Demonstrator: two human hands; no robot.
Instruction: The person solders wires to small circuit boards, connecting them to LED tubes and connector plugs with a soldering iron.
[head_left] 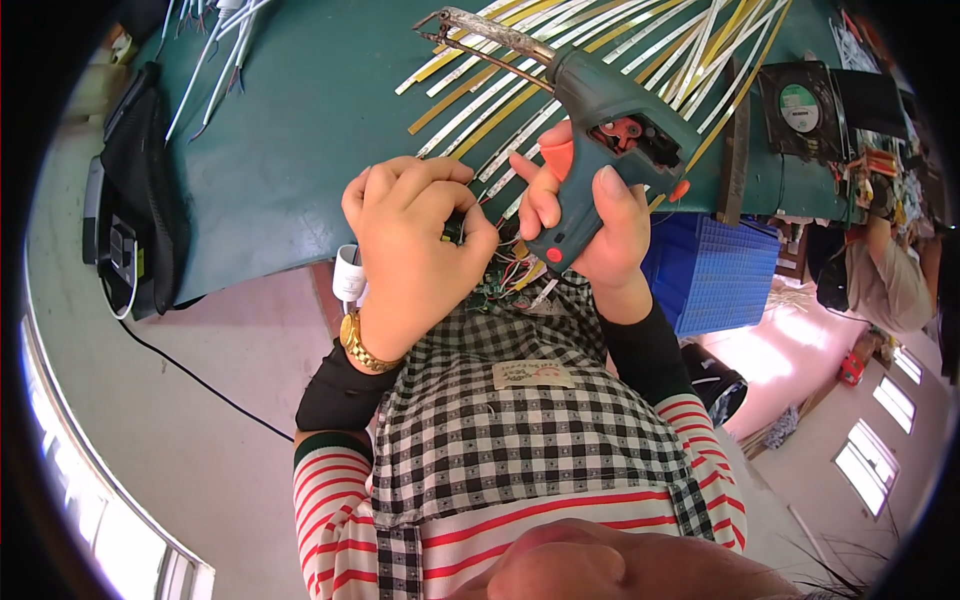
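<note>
My right hand (615, 235) grips a dark green soldering gun (590, 130) by its handle. An index finger lies near its orange trigger (557, 155), and the long metal barrel and tip point to the far left, over the table. My left hand (415, 250) is closed, thumb and curled fingers pinched together near the table's front edge. Between its fingers a dark bit with yellow-green shows, mostly hidden. Just right of it, small green circuit boards (492, 290) with thin coloured wires (520, 268) are heaped on the checked apron at the table edge.
White and yellow LED-like strips (500, 120) fan across the green table (270, 120). White cables (220, 75) lie far left. A white cylindrical fitting (349, 275) hangs beside my left wrist. A blue crate (715, 270) stands right, below a black device (800, 110). Another person's arm (885, 270) shows far right.
</note>
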